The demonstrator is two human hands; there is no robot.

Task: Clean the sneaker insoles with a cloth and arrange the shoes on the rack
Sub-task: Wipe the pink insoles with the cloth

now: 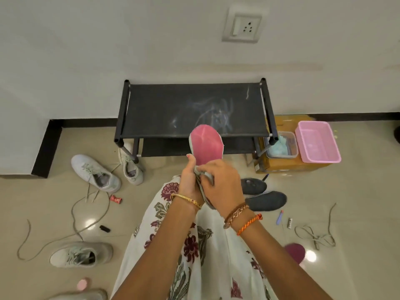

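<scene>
A pink insole [206, 147] stands up in front of me, its toe end raised over the front edge of the black shoe rack [160, 109]. My left hand [190, 180] grips its lower half from the left. My right hand [220, 185] presses a grey cloth [205, 175] against the insole's middle, fingers curled round the cloth. Two dark insoles [267, 200] lie on the floor to the right. Pale sneakers lie on the left: one [95, 173], a second [131, 165] by the rack's leg, a third [81, 254] nearer me.
Loose laces [91, 215] trail over the floor on the left, and more laces [316, 234] on the right. A pink basket [317, 142] and a clear tub [281, 146] sit on a cardboard box [292, 166] right of the rack. Small items [279, 217] dot the tiles.
</scene>
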